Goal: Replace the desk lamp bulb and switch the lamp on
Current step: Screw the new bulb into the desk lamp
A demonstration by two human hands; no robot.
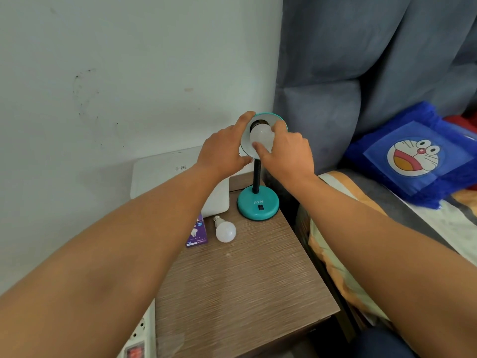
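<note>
- Currently right hand (286, 153) pinches the bulb (262, 136) inside the lamp shade (280, 120); left hand (222, 151) clamps the shade rim.
- Risk — cross-threading if the bulb enters tilted.
- Spare bulb (225, 230) near the nightstand (245, 280) back-left corner — may roll if jolted.

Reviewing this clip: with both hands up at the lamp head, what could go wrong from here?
1. The right hand grips the bulb in the shade while the left hand steadies the shade; the thin flexible neck could bend or the teal base tip.
2. The loose bulb lies on its side on the wooden table and may roll off if bumped.
</note>
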